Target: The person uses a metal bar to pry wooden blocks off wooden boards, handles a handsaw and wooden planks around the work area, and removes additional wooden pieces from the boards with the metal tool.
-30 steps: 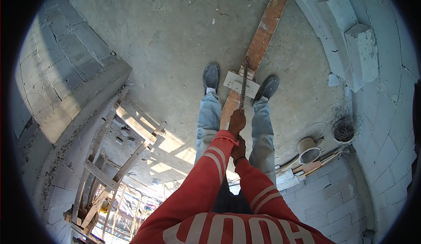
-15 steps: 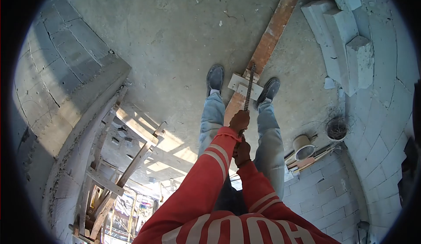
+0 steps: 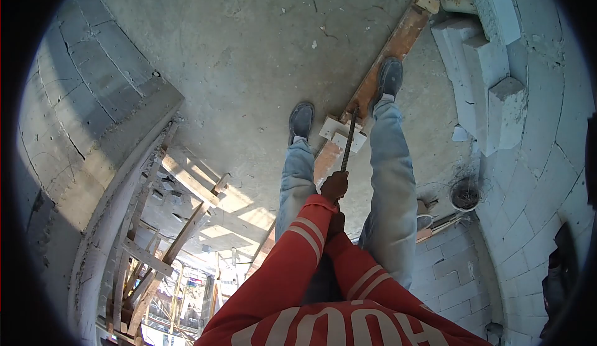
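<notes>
- The scene was a bare concrete floor [image 3: 249, 53] on a building site, ringed by grey block walls [image 3: 74, 97], with an opening at lower left showing wooden scaffolding [image 3: 161, 246] below.
- A long wooden plank [image 3: 385, 60] lay across the floor, and a small pale board [image 3: 336, 135] sat on it between the person's feet.
- The left shoe [image 3: 301, 121] stood on the concrete just beside the plank; the right shoe [image 3: 389, 77] was planted on the plank, further forward.
- Both arms, in red sleeves with white stripes, reached straight down in front of the body, one hand stacked above the other.
- The left hand [image 3: 334, 185] was fisted around a ribbed steel bar [image 3: 348, 144], fingers wrapped tight on its upper part.
- The right hand [image 3: 336, 224] sat nearer the body, mostly hidden behind the left sleeve; whether it gripped the bar could not be told.
- The bar stood nearly upright, its lower end meeting the pale board on the plank.
- Loose grey blocks [image 3: 491, 84] were stacked by the right wall, and a round bucket [image 3: 465, 195] stood near the wall's foot.
</notes>
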`<act>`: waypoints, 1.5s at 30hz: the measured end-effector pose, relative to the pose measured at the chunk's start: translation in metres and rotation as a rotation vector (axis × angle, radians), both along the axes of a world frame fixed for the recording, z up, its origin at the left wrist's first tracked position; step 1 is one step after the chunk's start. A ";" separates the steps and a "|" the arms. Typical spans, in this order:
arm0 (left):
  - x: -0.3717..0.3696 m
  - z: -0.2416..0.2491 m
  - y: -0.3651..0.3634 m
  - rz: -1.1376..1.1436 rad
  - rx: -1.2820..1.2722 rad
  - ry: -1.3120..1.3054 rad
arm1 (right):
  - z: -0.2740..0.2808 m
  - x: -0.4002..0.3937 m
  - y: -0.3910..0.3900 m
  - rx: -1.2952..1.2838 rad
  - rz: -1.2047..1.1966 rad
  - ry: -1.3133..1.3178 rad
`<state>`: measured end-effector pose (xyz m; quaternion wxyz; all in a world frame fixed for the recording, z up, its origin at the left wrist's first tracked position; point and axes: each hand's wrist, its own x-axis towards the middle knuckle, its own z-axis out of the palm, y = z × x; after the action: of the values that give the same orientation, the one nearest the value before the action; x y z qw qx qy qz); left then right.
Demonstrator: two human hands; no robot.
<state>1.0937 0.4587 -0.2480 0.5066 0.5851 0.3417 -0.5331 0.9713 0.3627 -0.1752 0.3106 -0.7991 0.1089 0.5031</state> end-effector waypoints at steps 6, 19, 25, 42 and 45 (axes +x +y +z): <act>0.021 0.008 -0.055 0.222 0.091 0.180 | 0.023 0.063 -0.050 -0.347 -0.496 0.442; 0.065 0.026 -0.070 0.428 0.117 0.164 | 0.020 0.131 -0.077 -0.110 0.150 0.471; 0.016 0.001 -0.096 0.366 0.259 0.140 | 0.016 0.125 -0.076 0.005 0.292 0.215; -0.021 -0.013 0.016 -0.010 0.186 -0.135 | 0.027 0.034 0.061 0.479 -1.261 0.577; -0.020 -0.009 0.020 -0.167 0.186 -0.278 | 0.031 0.043 0.075 0.317 -1.420 0.561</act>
<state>1.0735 0.4785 -0.2570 0.4468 0.7238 0.2664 -0.4534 1.0141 0.4373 -0.1443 0.6297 -0.3267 0.5957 0.3767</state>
